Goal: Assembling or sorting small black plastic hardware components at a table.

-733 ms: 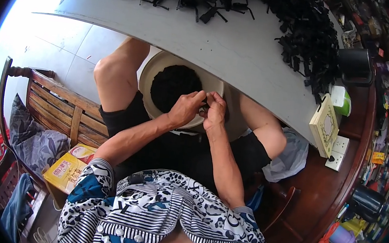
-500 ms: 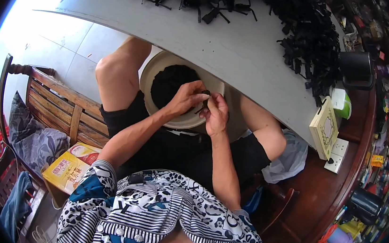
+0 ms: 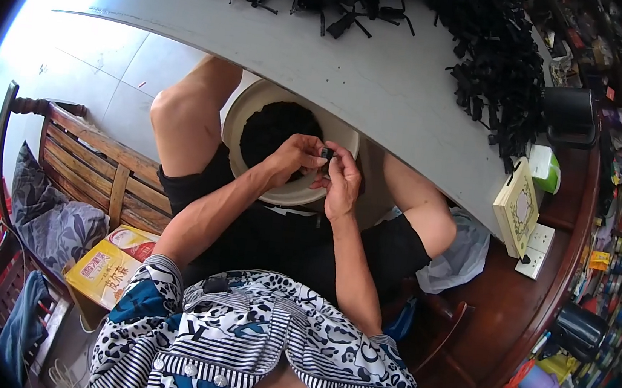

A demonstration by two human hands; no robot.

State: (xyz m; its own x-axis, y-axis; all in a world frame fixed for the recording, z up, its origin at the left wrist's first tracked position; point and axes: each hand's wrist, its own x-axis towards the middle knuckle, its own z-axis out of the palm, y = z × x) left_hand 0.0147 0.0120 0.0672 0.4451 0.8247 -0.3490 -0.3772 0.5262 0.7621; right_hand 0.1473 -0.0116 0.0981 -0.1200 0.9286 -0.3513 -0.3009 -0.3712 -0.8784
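Between my fingertips is a small black part [image 3: 327, 153], too small for me to tell its exact kind. My left hand [image 3: 295, 160] pinches it from the left, and my right hand [image 3: 342, 178] grips it from the right with fingers curled. Both hands are over the near right side of a cream bucket [image 3: 238, 129] held between my knees. Inside the bucket lies a dark heap of black pieces [image 3: 276, 133]. A large pile of black parts with short thin tails [image 3: 491, 69] covers the far side of the grey table [image 3: 383, 88].
The grey table's near edge runs just beyond my hands. On the right stand a cream box [image 3: 516, 208], a white power strip [image 3: 537, 250] and a black cup [image 3: 568, 111]. To the left are a wooden bench [image 3: 94, 167] and a yellow carton [image 3: 108, 267].
My fingers have shifted around the small black part, and more of it now shows between them. Both hands stay over the bucket.
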